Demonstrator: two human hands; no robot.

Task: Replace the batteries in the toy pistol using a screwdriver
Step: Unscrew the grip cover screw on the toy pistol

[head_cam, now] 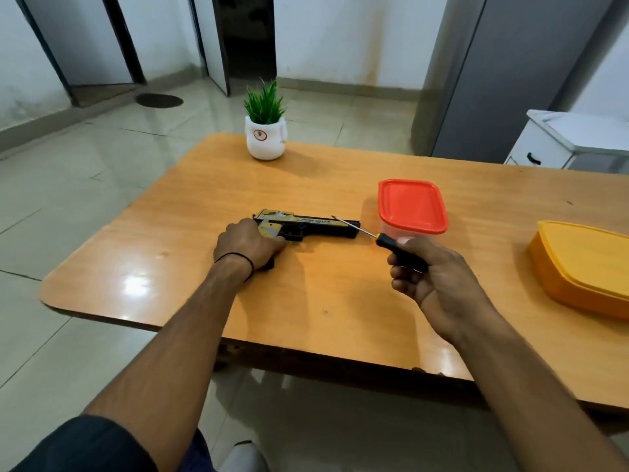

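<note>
Flat on the orange worktop (306,301) at mid-frame: toy pistol (316,225), barrel toward the right. Left grip (248,245) curled round its handle end. Right grip (432,277) clamped on the black handle of a screwdriver (386,242), shaft slanting up-left over the muzzle end; touching or not, cannot tell. Just right of the muzzle, a red-lidded tub (412,206). At right edge, yellow box (585,267). Toward top centre, potted plant (264,131).

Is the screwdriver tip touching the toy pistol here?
Cannot tell. In the head view the shaft of the screwdriver overlaps the barrel of the toy pistol, but this single angle shows neither contact nor a gap.
</note>
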